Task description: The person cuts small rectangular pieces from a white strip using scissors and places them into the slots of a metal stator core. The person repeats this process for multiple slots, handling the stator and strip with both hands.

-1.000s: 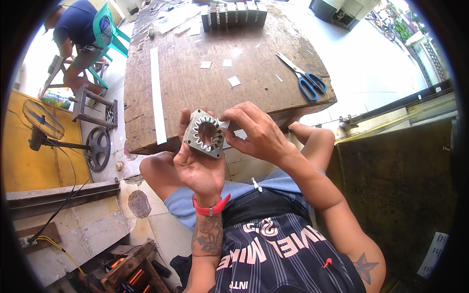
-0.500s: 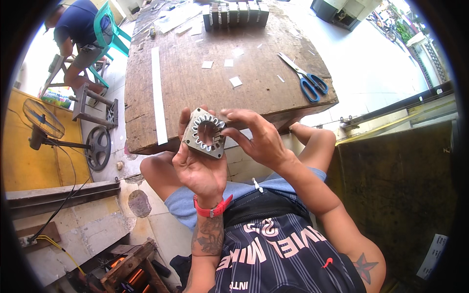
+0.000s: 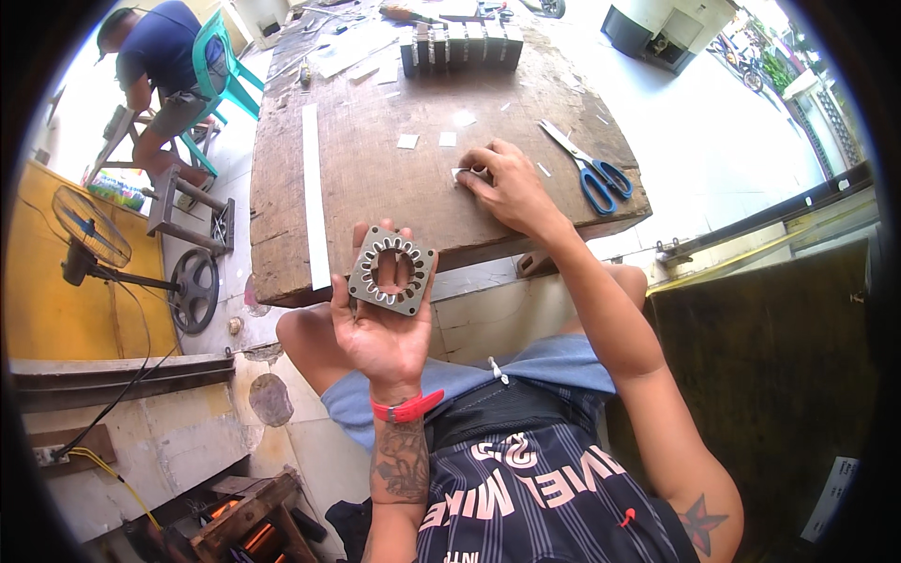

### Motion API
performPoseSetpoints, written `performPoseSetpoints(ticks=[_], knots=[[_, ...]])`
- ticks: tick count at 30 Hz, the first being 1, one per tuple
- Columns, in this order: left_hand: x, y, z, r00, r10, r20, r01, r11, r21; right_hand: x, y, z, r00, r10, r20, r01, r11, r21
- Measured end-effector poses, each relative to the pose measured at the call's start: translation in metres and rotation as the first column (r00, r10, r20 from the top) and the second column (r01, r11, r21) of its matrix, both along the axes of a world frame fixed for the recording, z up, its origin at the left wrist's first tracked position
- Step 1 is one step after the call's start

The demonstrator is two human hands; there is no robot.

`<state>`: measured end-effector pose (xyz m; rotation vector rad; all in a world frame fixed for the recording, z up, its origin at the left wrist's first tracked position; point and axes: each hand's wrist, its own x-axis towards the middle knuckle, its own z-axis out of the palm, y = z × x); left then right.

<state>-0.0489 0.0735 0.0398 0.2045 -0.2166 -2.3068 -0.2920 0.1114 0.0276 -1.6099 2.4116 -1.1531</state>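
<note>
My left hand [image 3: 383, 343] cradles a square metal stator core [image 3: 424, 266] on its palm and fingers, near the table's front edge. The core has a round central hole ringed by slots, many with white liners, and holes at its corners. On the wooden tabletop, my right hand [image 3: 511, 190] pinches a small white slip [image 3: 459, 174], mostly hidden under the fingers. Two more white slips, a left one [image 3: 408, 142] and a right one [image 3: 449, 139], lie just beyond. Blue-handled scissors [image 3: 597, 178] rest to the right of that hand.
A long white strip [image 3: 316, 202] runs along the left of the wooden table [image 3: 366, 188]. Dark metal blocks [image 3: 462, 49] stand in a row at the back. Left of the table are a fan [image 3: 91, 225], a stool [image 3: 192, 211] and a seated person [image 3: 164, 66].
My right hand has left the stator core and reached forward to a white slip on the table. My left hand has lowered slightly and turned the core.
</note>
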Motion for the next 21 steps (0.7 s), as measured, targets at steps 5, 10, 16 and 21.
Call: performPoseSetpoints(ticks=[5, 10, 16, 21], knots=[[-0.001, 0.000, 0.003, 0.996, 0.055, 0.075, -0.046, 0.992, -0.115, 0.049, 0.033, 0.023, 0.944, 0.124, 0.306, -0.050, 0.970, -0.237], [-0.004, 0.006, 0.005, 0.992, 0.100, 0.075, -0.083, 0.977, -0.195, 0.089, 0.054, 0.026, 0.955, 0.295, 0.037, -0.266, 0.905, -0.332], [-0.009, 0.016, 0.007, 0.988, 0.144, 0.048, -0.125, 0.949, -0.289, 0.096, 0.050, 0.028, 0.953, 0.256, -0.163, -0.295, 0.908, -0.298], [-0.009, 0.016, 0.008, 0.976, 0.195, 0.093, -0.148, 0.917, -0.370, 0.098, 0.054, 0.032, 0.919, 0.305, -0.250, -0.361, 0.905, -0.224]])
